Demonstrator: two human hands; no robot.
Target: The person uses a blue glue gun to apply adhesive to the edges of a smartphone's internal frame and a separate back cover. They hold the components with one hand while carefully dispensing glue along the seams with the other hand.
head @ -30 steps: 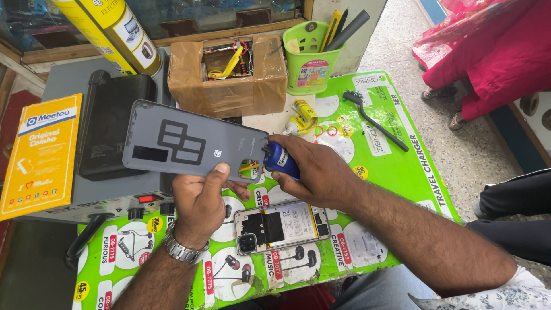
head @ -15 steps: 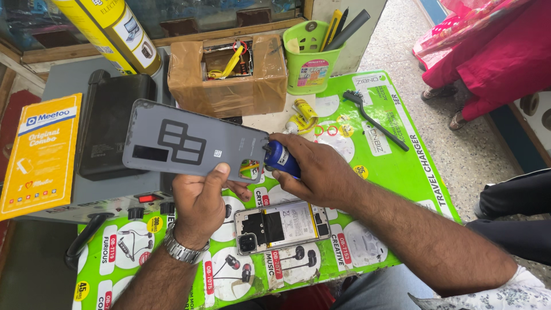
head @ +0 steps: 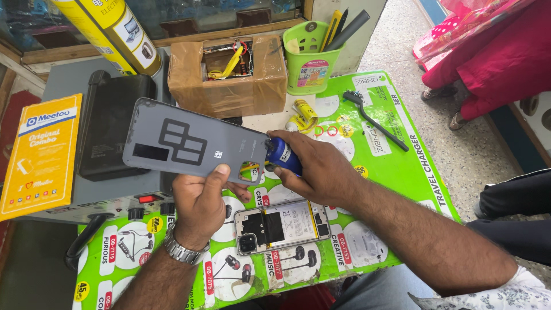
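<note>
Left hand (head: 198,201): you pinched the grey back cover (head: 192,140), raised above the bench's (head: 402,172) middle.
Right hand (head: 321,166): you closed round a blue tube (head: 282,154), its tip at the cover's edge.
Advice: you needed a steady cover and a light, even squeeze.

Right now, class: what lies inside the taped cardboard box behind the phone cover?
Through the cut opening of the cardboard box, a yellow strip and some coloured wires show. The rest of the inside is hidden by the box's top and walls.

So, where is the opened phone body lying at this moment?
In the head view, the opened phone body lies flat on the green printed mat, low in the middle, just below the right hand and right of the left hand.
</note>
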